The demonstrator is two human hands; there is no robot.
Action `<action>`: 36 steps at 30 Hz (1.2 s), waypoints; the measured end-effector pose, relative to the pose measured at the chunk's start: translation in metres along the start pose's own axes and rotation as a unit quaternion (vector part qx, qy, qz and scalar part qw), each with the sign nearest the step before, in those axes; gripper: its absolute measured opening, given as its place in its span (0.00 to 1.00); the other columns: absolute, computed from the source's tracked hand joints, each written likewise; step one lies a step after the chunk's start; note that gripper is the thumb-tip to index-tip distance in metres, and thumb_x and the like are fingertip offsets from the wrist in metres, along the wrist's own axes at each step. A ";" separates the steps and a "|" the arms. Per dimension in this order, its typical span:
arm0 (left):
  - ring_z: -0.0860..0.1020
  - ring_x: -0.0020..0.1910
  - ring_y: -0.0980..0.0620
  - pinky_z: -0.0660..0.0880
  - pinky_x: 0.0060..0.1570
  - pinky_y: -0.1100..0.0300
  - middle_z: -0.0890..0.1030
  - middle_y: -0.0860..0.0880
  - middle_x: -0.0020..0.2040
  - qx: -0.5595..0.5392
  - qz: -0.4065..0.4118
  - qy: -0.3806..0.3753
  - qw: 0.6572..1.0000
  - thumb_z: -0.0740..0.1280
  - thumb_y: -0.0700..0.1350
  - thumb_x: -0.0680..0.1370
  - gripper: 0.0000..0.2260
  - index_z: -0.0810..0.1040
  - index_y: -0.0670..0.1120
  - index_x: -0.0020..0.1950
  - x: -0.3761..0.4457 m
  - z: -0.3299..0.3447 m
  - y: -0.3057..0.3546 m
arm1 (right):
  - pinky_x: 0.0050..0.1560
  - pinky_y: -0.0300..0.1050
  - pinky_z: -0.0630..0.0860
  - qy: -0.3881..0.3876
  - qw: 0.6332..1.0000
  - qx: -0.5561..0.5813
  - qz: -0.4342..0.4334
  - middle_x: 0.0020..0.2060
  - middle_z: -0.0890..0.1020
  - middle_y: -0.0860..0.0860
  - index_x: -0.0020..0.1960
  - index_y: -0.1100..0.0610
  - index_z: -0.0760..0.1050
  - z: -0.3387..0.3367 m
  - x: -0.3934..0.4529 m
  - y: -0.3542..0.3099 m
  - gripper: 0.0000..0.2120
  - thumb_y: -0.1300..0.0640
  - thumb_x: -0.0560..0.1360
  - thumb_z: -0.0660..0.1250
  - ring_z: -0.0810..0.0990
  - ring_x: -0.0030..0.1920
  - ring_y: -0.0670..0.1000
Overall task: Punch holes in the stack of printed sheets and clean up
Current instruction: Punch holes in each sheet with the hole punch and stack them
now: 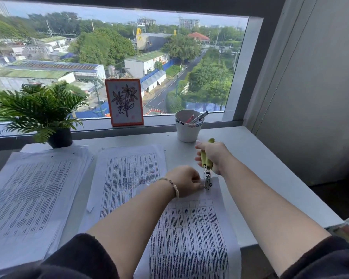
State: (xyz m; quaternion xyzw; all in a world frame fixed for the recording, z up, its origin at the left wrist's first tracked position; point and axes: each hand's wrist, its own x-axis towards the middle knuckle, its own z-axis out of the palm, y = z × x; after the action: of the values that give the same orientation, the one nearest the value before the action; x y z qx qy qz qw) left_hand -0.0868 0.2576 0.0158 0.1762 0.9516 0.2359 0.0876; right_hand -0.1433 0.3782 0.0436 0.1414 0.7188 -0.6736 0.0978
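Right of centre, the right hand (212,156) grips the yellow-handled metal hole punch (207,168), its long axis running up-frame, jaws pointing down onto the top edge of a printed white sheet (191,224). The left hand (186,181) pinches that edge just beside the jaws; two more stacks of printed white sheets (34,194) lie to the left

A potted fern (38,111), a framed flower drawing (125,102) and a white pen cup (187,127) line the windowsill.
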 end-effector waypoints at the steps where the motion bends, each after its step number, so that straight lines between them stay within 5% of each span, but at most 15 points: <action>1: 0.79 0.44 0.48 0.77 0.47 0.56 0.83 0.46 0.44 0.000 0.003 0.004 1.000 0.66 0.54 0.76 0.14 0.82 0.44 0.48 0.000 0.000 0.000 | 0.35 0.46 0.74 -0.003 1.000 -0.001 0.012 0.36 0.74 0.54 0.48 0.61 0.76 -0.001 0.000 -0.001 0.08 0.55 0.78 0.65 0.76 0.35 0.53; 8: 0.76 0.40 0.49 0.73 0.39 0.59 0.82 0.47 0.42 0.056 0.024 0.034 0.998 0.65 0.54 0.76 0.13 0.82 0.45 0.46 -0.001 0.002 0.006 | 0.37 0.48 0.75 0.005 0.999 -0.021 0.039 0.39 0.74 0.55 0.48 0.62 0.73 -0.005 -0.001 -0.001 0.06 0.59 0.77 0.66 0.77 0.37 0.52; 13: 0.78 0.43 0.47 0.77 0.44 0.56 0.83 0.47 0.44 0.060 0.024 0.036 0.997 0.64 0.51 0.76 0.12 0.82 0.44 0.47 -0.001 0.000 0.008 | 0.43 0.51 0.76 0.009 0.999 -0.033 0.007 0.41 0.75 0.55 0.50 0.62 0.74 0.001 -0.009 -0.005 0.06 0.59 0.77 0.67 0.77 0.41 0.53; 16: 0.74 0.39 0.49 0.70 0.39 0.60 0.80 0.48 0.39 0.033 0.017 0.041 0.998 0.65 0.52 0.77 0.11 0.78 0.45 0.40 -0.001 -0.006 0.004 | 0.47 0.54 0.77 0.018 0.998 0.040 -0.033 0.42 0.75 0.56 0.48 0.62 0.75 -0.006 -0.012 -0.010 0.09 0.55 0.77 0.67 0.78 0.43 0.54; 20: 0.74 0.37 0.54 0.69 0.40 0.65 0.79 0.52 0.37 -0.051 0.021 0.044 0.998 0.68 0.51 0.76 0.09 0.82 0.46 0.46 -0.006 -0.027 -0.012 | 0.47 0.53 0.79 0.015 0.978 0.195 -0.075 0.47 0.77 0.56 0.52 0.61 0.78 -0.035 -0.023 -0.028 0.14 0.50 0.75 0.68 0.79 0.46 0.54; 22: 0.74 0.34 0.60 0.68 0.36 0.68 0.78 0.57 0.33 -0.097 0.017 0.052 0.994 0.69 0.50 0.76 0.07 0.81 0.48 0.42 -0.009 -0.044 -0.022 | 0.44 0.51 0.79 0.006 0.985 0.140 -0.105 0.50 0.78 0.57 0.53 0.62 0.78 -0.047 -0.037 -0.036 0.18 0.49 0.72 0.71 0.80 0.46 0.55; 25: 0.72 0.28 0.65 0.70 0.34 0.70 0.77 0.57 0.31 -0.194 0.013 0.069 0.978 0.70 0.48 0.75 0.07 0.81 0.47 0.39 -0.017 -0.074 -0.036 | 0.44 0.48 0.80 -0.062 0.989 -0.106 -0.082 0.50 0.81 0.56 0.52 0.62 0.78 -0.055 -0.070 -0.030 0.29 0.41 0.63 0.74 0.82 0.47 0.54; 27: 0.73 0.30 0.64 0.71 0.36 0.70 0.78 0.57 0.32 -0.258 0.016 0.092 0.962 0.71 0.47 0.75 0.06 0.82 0.46 0.40 -0.026 -0.094 -0.043 | 0.43 0.47 0.79 -0.143 0.960 -0.236 -0.037 0.45 0.83 0.55 0.49 0.62 0.80 -0.054 -0.093 -0.019 0.32 0.38 0.56 0.78 0.82 0.44 0.53; 30: 0.74 0.35 0.60 0.71 0.40 0.67 0.79 0.55 0.34 -0.313 0.015 0.134 0.940 0.72 0.45 0.74 0.04 0.82 0.45 0.43 -0.040 -0.113 -0.050 | 0.35 0.34 0.75 -0.253 0.933 -0.254 -0.025 0.32 0.83 0.50 0.38 0.60 0.83 -0.045 -0.123 -0.007 0.18 0.47 0.58 0.78 0.81 0.33 0.46; 33: 0.76 0.43 0.58 0.74 0.51 0.60 0.80 0.54 0.42 -0.238 -0.016 0.179 0.954 0.72 0.49 0.74 0.08 0.81 0.47 0.49 -0.054 -0.115 -0.060 | 0.46 0.47 0.78 -0.288 0.949 -0.131 -0.009 0.44 0.85 0.63 0.49 0.65 0.82 -0.033 -0.135 -0.003 0.25 0.53 0.56 0.79 0.85 0.44 0.61; 36: 0.71 0.64 0.50 0.67 0.66 0.49 0.74 0.48 0.63 -0.125 -0.107 0.260 0.951 0.70 0.58 0.72 0.25 0.72 0.51 0.66 -0.081 -0.111 -0.086 | 0.58 0.60 0.75 -0.261 0.965 -0.019 0.022 0.50 0.83 0.65 0.56 0.67 0.78 -0.011 -0.142 -0.008 0.33 0.60 0.53 0.83 0.84 0.47 0.62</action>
State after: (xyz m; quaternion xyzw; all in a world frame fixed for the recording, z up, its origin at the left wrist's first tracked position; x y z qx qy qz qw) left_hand -0.0654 0.1095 0.0778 -0.0065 0.9176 0.3797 -0.1174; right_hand -0.0122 0.3788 0.0992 -0.0252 0.6776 -0.6712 0.2993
